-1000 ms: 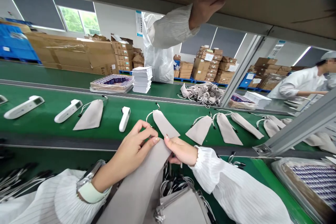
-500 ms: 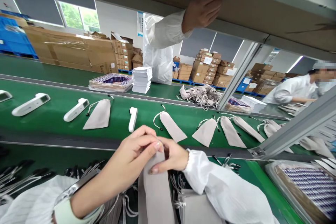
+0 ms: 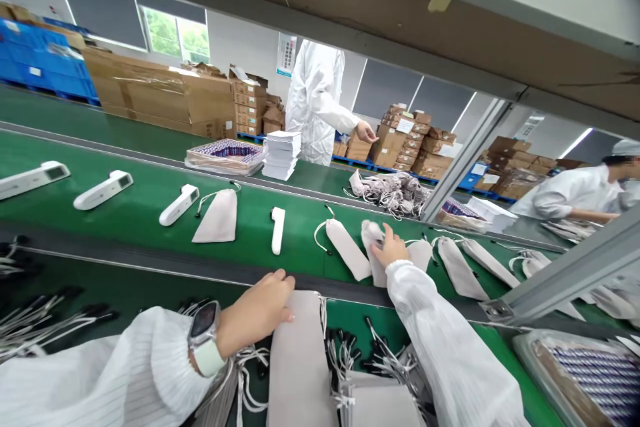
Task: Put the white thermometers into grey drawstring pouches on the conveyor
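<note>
left hand [image 3: 260, 310] rests on the top edge of a grey pouch [image 3: 300, 360] at lower centre; right hand [image 3: 387, 250] grips another pouch [image 3: 373, 253] on the green belt [image 3: 125, 220], mid-frame

Both arms wear loose white sleeves of thin fabric with faint fine pinstripes, gathered into elastic ruffled cuffs at the wrists. The left hand [image 3: 260, 310] is bare, and its wrist carries a smartwatch with a dark rectangular glass face, silver case and pale mint-white band. The right hand [image 3: 389, 250] is bare too, without rings
</note>
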`<action>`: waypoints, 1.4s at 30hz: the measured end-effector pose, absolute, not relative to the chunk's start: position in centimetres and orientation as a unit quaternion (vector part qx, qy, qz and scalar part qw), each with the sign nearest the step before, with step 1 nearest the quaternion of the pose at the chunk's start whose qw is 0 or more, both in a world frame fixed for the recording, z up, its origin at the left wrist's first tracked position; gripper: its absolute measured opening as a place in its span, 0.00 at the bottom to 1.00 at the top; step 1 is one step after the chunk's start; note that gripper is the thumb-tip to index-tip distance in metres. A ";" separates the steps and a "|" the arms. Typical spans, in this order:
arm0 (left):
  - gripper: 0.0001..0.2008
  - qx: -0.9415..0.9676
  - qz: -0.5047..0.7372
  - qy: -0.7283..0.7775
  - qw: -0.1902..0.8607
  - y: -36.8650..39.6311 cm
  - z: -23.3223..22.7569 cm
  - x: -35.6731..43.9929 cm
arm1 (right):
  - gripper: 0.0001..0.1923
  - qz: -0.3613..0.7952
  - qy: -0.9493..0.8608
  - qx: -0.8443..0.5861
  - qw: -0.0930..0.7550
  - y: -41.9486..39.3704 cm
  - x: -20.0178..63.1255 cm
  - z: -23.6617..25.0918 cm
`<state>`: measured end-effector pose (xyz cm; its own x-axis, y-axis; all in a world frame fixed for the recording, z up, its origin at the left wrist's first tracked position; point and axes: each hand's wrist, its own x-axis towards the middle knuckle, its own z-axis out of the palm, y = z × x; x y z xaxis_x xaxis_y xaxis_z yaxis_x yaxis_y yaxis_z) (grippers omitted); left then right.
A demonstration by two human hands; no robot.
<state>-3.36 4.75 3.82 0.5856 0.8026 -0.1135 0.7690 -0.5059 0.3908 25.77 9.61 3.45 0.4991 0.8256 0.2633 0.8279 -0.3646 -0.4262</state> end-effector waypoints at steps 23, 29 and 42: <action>0.08 0.914 0.071 0.397 0.055 4.2 4.2 -2.7 | 0.31 0.228 -0.659 -0.647 0.307 15.2 13.8 -0.2; 0.14 0.877 0.164 0.391 0.228 4.7 5.2 -2.6 | 0.43 0.549 -0.500 -0.383 0.550 13.0 13.7 3.5; 0.16 0.864 0.166 0.365 0.305 4.4 6.0 -2.5 | 0.34 0.442 -0.557 -0.325 0.624 8.8 15.0 7.4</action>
